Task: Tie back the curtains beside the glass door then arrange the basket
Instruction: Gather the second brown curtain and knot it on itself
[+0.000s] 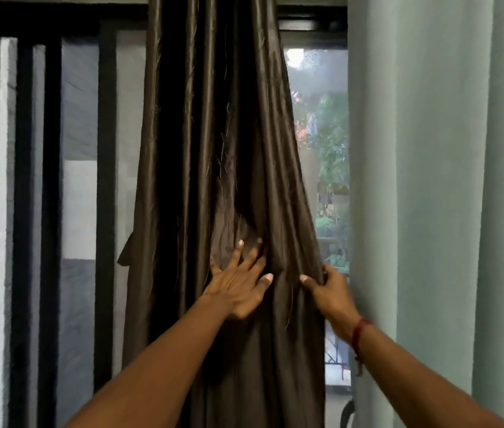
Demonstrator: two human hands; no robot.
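A dark brown satin curtain (213, 118) hangs in the middle of the view, gathered into folds at about waist height. My left hand (238, 282) lies against its folds with the fingers spread and straight. My right hand (327, 288) grips the curtain's right edge, thumb in front and fingers curled behind the cloth. Behind the curtain is the glass door (81, 180) with black frame bars. No basket is in view.
A pale green curtain (429, 196) hangs at the right, close beside my right arm. Between the two curtains a strip of glass (327, 143) shows plants outside. A red thread band sits on my right wrist (360, 332).
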